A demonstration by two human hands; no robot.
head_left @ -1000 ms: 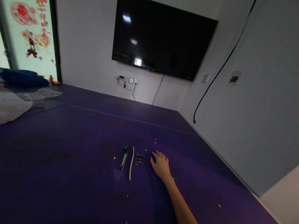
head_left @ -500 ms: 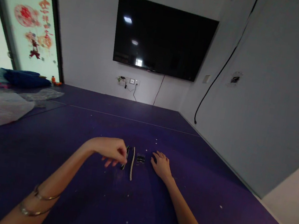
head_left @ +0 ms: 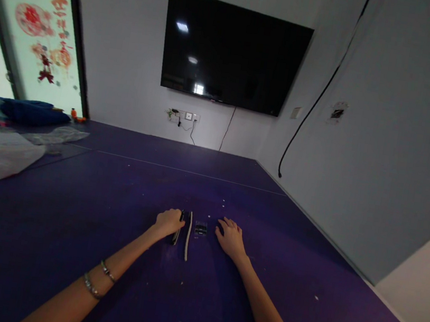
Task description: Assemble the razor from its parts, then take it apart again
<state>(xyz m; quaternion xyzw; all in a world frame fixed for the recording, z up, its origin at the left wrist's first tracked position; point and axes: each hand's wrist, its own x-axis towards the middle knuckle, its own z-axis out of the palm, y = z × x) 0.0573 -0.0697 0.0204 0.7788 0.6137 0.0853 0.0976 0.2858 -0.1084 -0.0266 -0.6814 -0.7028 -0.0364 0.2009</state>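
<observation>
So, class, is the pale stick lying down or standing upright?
Lying down: the pale stick stretches lengthwise along the purple surface, between the left hand and the small dark item.

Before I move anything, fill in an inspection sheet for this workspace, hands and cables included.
Surface: broad purple flat surface, scattered with small white specks.
Job's things: slim black-and-pale handled tool, long whitish stick, small flat clear-and-black pack, side by side.
Clutter: translucent plastic sheeting and dark-blue cloth bundle, far left.
Hands: left hand partly covers the tool, grip unclear; right hand open beside the pack.
Cables: black cable hanging at right; thin cords below the screen.
Surroundings: large black wall-mounted screen.
</observation>
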